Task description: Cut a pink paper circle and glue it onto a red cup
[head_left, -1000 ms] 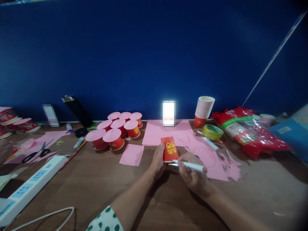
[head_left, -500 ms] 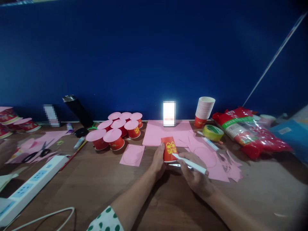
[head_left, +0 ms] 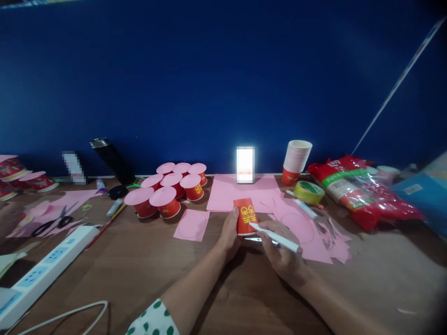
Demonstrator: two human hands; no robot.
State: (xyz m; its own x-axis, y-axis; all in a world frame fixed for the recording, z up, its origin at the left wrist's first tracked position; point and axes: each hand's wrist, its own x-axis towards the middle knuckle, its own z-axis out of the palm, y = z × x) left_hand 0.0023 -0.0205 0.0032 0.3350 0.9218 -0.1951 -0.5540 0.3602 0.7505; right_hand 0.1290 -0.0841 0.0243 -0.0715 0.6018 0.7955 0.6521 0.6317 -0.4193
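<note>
My left hand (head_left: 230, 235) is closed around the left side of a red paper cup (head_left: 244, 225) with yellow markings. A white pen (head_left: 279, 239) is gripped in my right hand (head_left: 281, 253), its tip against the cup's lower right side. Beneath the hands lies a shiny metal piece (head_left: 254, 239), partly hidden. To the left is a pink paper square (head_left: 191, 224) bearing a drawn circle. More pink paper (head_left: 296, 228), with another circle and cut scraps, lies to the right.
Several red cups topped with pink discs (head_left: 164, 196) stand to the left. At the back are a lit phone (head_left: 245, 165), stacked cups (head_left: 297, 158), yellow tape (head_left: 309, 192) and a red bag (head_left: 363, 190). Scissors (head_left: 57, 221) and a power strip (head_left: 49, 258) lie at left.
Both my hands, the cup and the pen stay nearly in place. At the far left edge, another person's blurred hand has shifted slightly.
</note>
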